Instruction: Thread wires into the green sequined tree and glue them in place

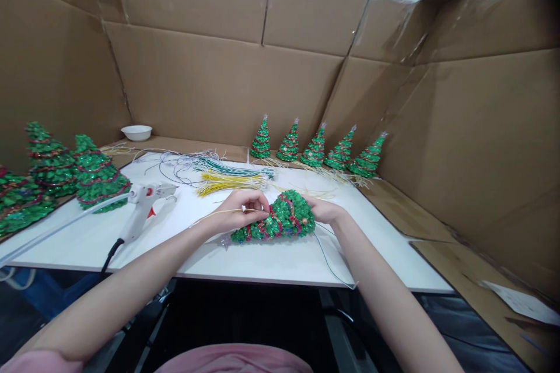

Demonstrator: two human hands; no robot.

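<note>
A small green glittery Christmas tree lies on its side on the white board, tip pointing left. My right hand grips its wide base end, fingers curled around it. My left hand is pinched shut on a thin yellow wire that runs left from the fingers, held against the tree's side. A thin green wire trails from the tree's base toward the board's front edge.
A white glue gun lies left of my hands. Bundles of yellow and green wires lie behind. Several finished trees line the back; larger trees stand left. A white bowl sits far left. Cardboard walls surround.
</note>
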